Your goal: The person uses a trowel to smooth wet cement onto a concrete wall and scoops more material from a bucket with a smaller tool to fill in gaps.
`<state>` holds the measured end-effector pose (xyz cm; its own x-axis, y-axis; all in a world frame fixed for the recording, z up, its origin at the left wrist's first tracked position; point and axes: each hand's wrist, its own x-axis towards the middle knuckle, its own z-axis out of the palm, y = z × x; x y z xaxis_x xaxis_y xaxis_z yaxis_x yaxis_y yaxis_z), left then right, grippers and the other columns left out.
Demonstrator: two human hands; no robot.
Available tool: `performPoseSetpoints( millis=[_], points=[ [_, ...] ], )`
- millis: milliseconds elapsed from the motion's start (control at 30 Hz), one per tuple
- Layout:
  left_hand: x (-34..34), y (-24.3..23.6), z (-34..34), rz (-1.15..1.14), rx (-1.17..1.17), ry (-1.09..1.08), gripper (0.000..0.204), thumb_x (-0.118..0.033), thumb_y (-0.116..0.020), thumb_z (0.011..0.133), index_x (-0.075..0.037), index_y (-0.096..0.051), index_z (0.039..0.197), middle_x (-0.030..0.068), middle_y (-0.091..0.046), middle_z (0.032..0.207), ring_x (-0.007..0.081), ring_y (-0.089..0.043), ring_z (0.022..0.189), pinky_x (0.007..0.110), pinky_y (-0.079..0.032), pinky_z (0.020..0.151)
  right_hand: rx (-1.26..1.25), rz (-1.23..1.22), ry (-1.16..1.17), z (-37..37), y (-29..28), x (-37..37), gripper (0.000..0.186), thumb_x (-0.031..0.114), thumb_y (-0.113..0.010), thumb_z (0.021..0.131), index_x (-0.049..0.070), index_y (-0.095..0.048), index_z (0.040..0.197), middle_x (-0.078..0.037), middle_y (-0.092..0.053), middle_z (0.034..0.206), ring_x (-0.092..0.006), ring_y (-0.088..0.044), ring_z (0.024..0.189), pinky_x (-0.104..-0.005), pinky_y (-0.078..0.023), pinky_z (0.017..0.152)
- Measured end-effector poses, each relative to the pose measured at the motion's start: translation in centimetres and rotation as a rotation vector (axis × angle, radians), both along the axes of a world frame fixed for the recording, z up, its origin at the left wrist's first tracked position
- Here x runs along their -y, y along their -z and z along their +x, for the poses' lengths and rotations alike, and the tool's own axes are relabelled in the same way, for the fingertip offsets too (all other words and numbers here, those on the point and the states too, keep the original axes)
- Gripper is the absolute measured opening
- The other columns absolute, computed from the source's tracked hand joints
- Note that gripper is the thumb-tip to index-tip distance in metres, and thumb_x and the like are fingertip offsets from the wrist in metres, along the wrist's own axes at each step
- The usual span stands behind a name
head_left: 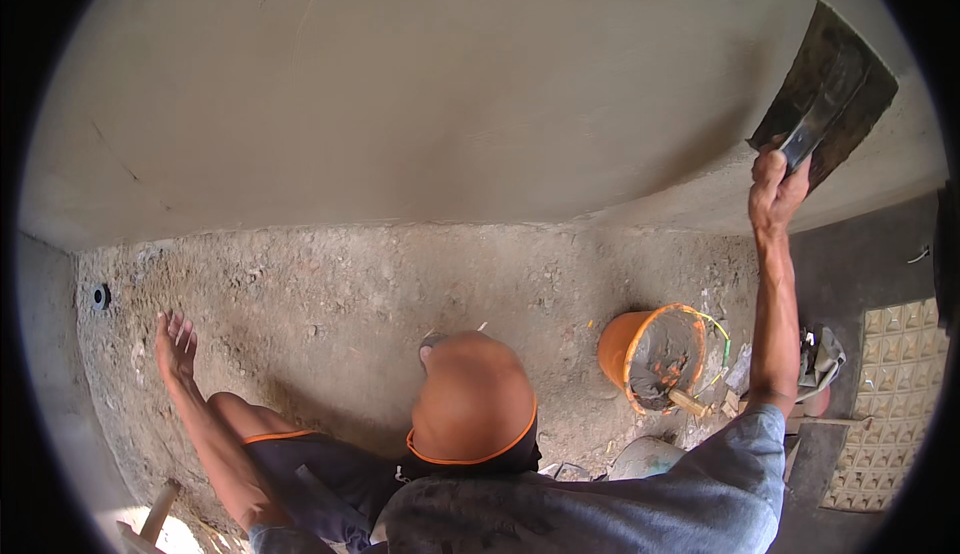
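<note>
My right hand (772, 186) grips the handle of a dark, flat metal plastering trowel (848, 104), held out at the upper right over the smooth grey plastered wall (420, 84). Whether the blade touches the plaster cannot be told. My left hand (176, 344) is at the lower left with its fingers apart and holding nothing, over the rough, dusty floor (330, 304). My bare bent knee (470, 399) is at the bottom middle, below the wall's lower edge.
An orange bucket (618, 349) holds grey mortar and a wooden-handled tool (690, 401). A small dark pipe ring (101, 296) sits at the far left. Jumbled items (825, 364) lie right of the bucket, beside a patterned beige panel (890, 394). A wooden handle (160, 509) is at the lower left.
</note>
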<state>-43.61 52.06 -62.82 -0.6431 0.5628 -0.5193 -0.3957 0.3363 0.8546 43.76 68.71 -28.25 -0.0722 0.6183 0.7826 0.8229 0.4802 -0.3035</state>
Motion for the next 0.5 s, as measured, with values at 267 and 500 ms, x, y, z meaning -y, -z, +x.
performPoseSetpoints(
  millis=[267, 500],
  points=[
    [4.0, -1.1, -2.5, -0.035, -0.05, 0.0, 0.067, -0.059, -0.062, 0.094, -0.02, -0.052, 0.147, 0.0025, -0.058, 0.142, 0.0184, -0.059, 0.117, 0.036, -0.043, 0.1, 0.876, -0.956, -0.089, -7.4, 31.8, 3.5, 0.018, 0.027, -0.058, 0.101, 0.011, -0.057, 0.096, -0.012, -0.068, 0.078, -0.0222, -0.063, 0.055, -0.0358, -0.048, 0.04],
    [7.6, -1.7, -5.1, -0.105, -0.064, -0.026, 0.065, -0.057, -0.058, 0.096, -0.022, -0.047, 0.15, 0.0006, -0.055, 0.146, 0.0197, -0.056, 0.127, 0.038, -0.036, 0.11, 0.823, -0.819, -0.22, -3.6, 41.1, -1.6, 0.036, 0.045, -0.052, 0.101, 0.009, -0.051, 0.099, -0.016, -0.071, 0.093, -0.0387, -0.068, 0.068, -0.0481, -0.053, 0.055]
  ],
)
